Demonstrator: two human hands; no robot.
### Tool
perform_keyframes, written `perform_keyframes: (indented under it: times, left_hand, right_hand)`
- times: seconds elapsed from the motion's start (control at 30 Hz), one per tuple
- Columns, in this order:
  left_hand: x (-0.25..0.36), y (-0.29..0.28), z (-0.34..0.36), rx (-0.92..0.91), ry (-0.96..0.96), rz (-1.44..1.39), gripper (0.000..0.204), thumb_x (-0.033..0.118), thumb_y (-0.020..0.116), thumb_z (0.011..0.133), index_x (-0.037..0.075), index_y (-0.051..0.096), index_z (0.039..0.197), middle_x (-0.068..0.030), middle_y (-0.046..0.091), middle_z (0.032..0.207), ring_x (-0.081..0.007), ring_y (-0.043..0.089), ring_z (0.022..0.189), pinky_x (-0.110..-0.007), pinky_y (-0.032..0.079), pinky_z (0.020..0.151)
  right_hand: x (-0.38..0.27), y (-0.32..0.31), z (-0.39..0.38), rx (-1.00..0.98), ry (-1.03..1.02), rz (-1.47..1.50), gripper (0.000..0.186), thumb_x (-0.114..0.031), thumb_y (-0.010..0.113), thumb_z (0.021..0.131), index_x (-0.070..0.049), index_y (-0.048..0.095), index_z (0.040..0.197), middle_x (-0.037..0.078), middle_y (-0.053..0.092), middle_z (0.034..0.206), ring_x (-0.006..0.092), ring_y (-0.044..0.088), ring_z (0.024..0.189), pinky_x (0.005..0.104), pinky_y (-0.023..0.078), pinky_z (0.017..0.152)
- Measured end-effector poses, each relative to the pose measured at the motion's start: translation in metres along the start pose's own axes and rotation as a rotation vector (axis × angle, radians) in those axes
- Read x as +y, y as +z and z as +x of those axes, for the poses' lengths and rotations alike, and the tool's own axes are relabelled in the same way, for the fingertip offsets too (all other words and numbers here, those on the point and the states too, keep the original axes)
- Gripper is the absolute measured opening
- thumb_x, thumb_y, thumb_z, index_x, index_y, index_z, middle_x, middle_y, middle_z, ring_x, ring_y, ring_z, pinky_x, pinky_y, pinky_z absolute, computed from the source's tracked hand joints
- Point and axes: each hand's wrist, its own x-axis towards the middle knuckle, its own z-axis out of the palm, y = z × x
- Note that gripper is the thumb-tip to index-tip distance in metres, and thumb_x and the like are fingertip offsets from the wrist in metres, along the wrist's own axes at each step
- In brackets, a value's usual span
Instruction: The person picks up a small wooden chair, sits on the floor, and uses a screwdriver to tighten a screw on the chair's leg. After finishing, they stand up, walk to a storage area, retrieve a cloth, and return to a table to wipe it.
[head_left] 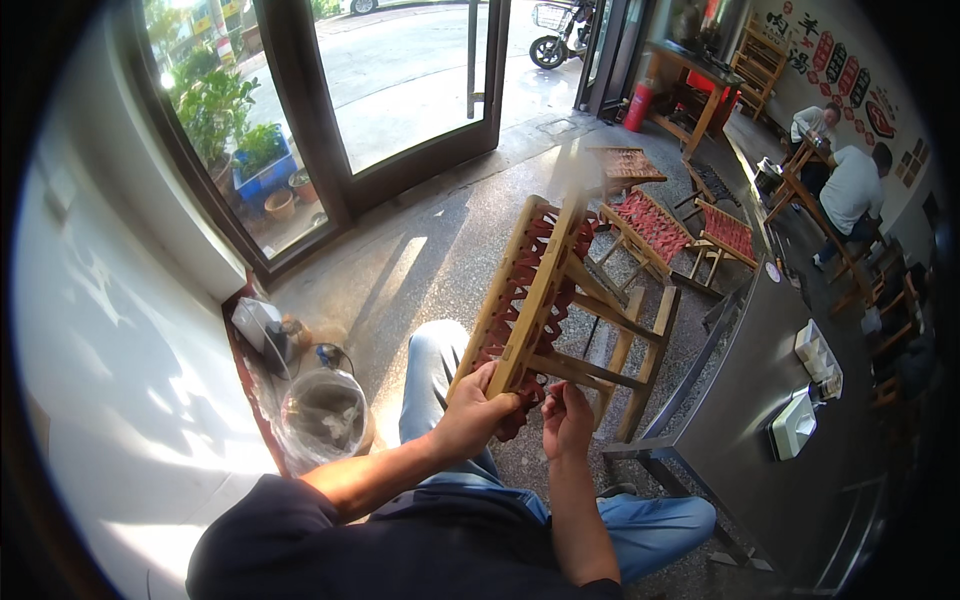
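A wooden folding stool (541, 305) with a seat of criss-crossed red straps (516, 290) stands tilted on its side in front of me, its legs pointing right. My left hand (476, 408) is closed round the near end of its seat frame, thumb across the wooden rail. Just right of it, my right hand (568, 420) is pinched together beside the red strapping at the near end. Whatever sits between those fingertips is too small to make out. My legs in blue jeans (432, 385) are spread on either side of the stool.
Several other stools with red woven seats (650, 222) are on the speckled floor ahead. A grey table (730, 400) holds a white tissue box (795, 425) on my right. At left is a bag-lined bin (325, 410). A glass door (400, 90) stands ahead; people sit far right.
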Motion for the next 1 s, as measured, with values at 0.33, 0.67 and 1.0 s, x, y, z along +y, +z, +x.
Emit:
perform_keyframes:
  times: [0.33,0.67,1.0]
  left_hand:
    - [-0.007,-0.004,0.056,-0.017,0.042,0.154,0.026,0.006,0.056,0.086,0.000,0.054,0.111,-0.0041,0.057,0.070,-0.0098,0.052,0.052,-0.025,0.041,0.046]
    - [-0.071,-0.083,0.282,-0.011,0.046,0.648,0.013,0.009,0.059,0.084,-0.002,0.062,0.091,-0.0060,0.060,0.065,-0.0128,0.053,0.046,-0.028,0.043,0.040]
    - [-0.160,-0.209,0.394,0.202,0.391,1.421,0.027,0.019,0.066,0.085,0.000,0.065,0.104,-0.0213,0.071,0.090,-0.0372,0.070,0.084,-0.044,0.054,0.076]
  right_hand:
    - [-0.018,-0.017,-0.006,0.083,0.066,-0.304,0.021,-0.021,0.060,0.102,-0.003,0.070,0.101,0.008,0.073,0.090,0.0143,0.062,0.069,0.0284,0.050,0.063]
    - [-0.122,-0.112,-0.155,0.425,-0.672,-1.558,0.017,-0.004,0.059,0.098,0.002,0.067,0.112,0.013,0.071,0.092,0.0217,0.070,0.071,0.0330,0.056,0.065]
    - [-0.153,-0.157,-0.208,0.766,-0.703,-1.980,0.017,-0.003,0.064,0.088,-0.004,0.070,0.104,0.010,0.070,0.092,0.0297,0.068,0.083,0.0406,0.054,0.075]
